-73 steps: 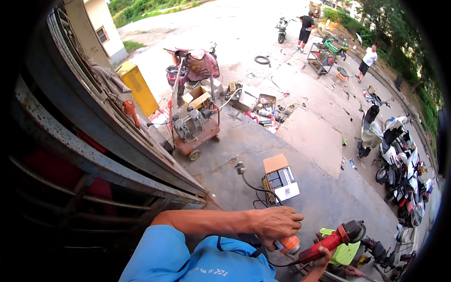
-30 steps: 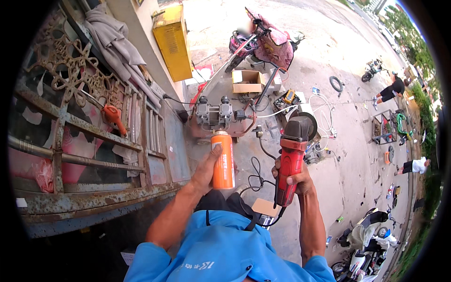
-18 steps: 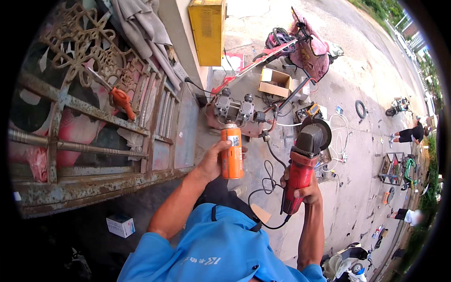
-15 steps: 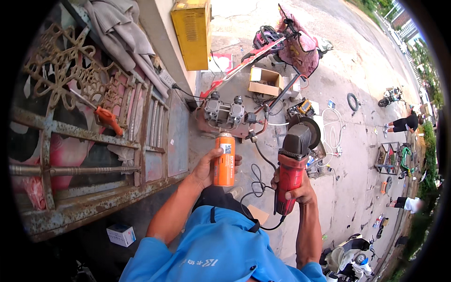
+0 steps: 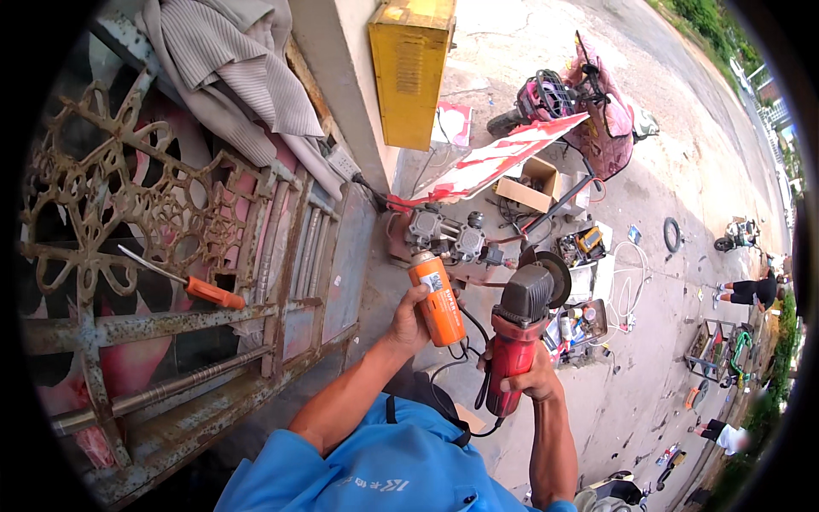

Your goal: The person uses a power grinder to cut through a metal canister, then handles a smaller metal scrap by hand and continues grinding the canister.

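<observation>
An orange canister with a narrow metal neck is gripped in my left hand, tilted with its top to the upper left. My right hand is wrapped round the red body of an angle grinder. The grinder's dark head points away from me, and its disc shows at the right of the head. A black cord runs from the tool's lower end. Just beyond the canister stands a grimy air compressor. Canister and grinder are apart from each other.
On my left is a rusty metal gate with an orange-handled tool on it. Further off are a yellow metal cabinet, a cardboard box, a tray of parts and a pink-covered scooter. People and motorbikes are at far right.
The view has shifted, so the gate and cabinet sit further right in it. The canister has gone from upright to tilted. Both hands keep their holds.
</observation>
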A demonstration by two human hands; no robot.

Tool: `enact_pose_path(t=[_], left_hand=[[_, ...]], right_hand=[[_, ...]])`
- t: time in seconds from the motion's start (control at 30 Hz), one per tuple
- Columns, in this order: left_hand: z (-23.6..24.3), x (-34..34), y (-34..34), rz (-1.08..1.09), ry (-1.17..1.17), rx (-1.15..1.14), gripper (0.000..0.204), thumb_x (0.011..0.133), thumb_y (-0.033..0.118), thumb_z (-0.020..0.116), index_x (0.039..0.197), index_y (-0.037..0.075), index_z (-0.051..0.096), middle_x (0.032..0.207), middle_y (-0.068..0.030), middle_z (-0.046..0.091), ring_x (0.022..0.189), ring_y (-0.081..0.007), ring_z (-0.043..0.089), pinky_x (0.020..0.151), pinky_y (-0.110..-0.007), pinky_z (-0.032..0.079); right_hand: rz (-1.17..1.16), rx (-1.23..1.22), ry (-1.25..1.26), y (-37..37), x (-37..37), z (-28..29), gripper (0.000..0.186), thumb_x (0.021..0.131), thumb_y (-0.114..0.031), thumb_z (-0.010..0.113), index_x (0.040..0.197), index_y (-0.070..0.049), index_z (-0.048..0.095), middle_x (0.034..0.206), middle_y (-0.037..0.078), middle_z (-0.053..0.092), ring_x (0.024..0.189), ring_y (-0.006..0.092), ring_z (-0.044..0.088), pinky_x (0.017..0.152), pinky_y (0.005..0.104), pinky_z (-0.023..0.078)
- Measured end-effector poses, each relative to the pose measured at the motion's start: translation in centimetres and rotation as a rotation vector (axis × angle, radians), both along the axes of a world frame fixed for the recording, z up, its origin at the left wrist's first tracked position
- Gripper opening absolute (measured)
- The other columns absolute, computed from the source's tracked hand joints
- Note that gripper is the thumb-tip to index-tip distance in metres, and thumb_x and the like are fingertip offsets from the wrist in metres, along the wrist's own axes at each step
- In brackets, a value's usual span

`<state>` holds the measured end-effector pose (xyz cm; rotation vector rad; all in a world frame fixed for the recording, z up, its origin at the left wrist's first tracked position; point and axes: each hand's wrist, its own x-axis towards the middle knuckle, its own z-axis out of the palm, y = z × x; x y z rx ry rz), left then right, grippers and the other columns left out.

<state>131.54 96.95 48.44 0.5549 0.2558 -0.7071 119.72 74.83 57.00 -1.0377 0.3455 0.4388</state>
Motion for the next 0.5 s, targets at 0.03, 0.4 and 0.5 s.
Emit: enact_pose_path(t=[0.03,0.4,0.5], left_hand=[[-0.7,1.3,0.7,0.006,-0.048,0.041,0.069,0.083,0.043,0.074,0.135,0.004,0.052,0.117,-0.0095,0.063,0.107,-0.0231,0.066,0.093,-0.042,0.057],[-8.4,17.5,4.5,0.435,-0.146,0.605,0.049,0.093,0.022,0.071,0.136,0.008,0.052,0.121,-0.0059,0.06,0.107,-0.02,0.062,0.096,-0.038,0.052],[-12.7,20.5,3.7,0.556,-0.241,1.117,0.053,0.088,0.019,0.08,0.129,-0.001,0.054,0.113,-0.014,0.064,0.099,-0.0282,0.067,0.092,-0.043,0.053]], right_hand=[[-0.018,-0.007,-0.027,0.2,1.0,-1.3,0.07,0.051,-0.005,0.084,0.118,0.002,0.066,0.108,0.012,0.072,0.102,0.0276,0.071,0.096,0.0412,0.056],[-0.098,-0.217,0.111,2.0,4.4,-5.6,0.064,0.056,-0.005,0.082,0.116,0.006,0.065,0.113,0.021,0.074,0.105,0.0283,0.071,0.097,0.0417,0.056],[-0.157,-0.255,0.145,2.3,3.5,-5.2,0.063,0.053,-0.005,0.081,0.113,0.004,0.064,0.102,0.015,0.072,0.102,0.0312,0.073,0.094,0.0435,0.058]])
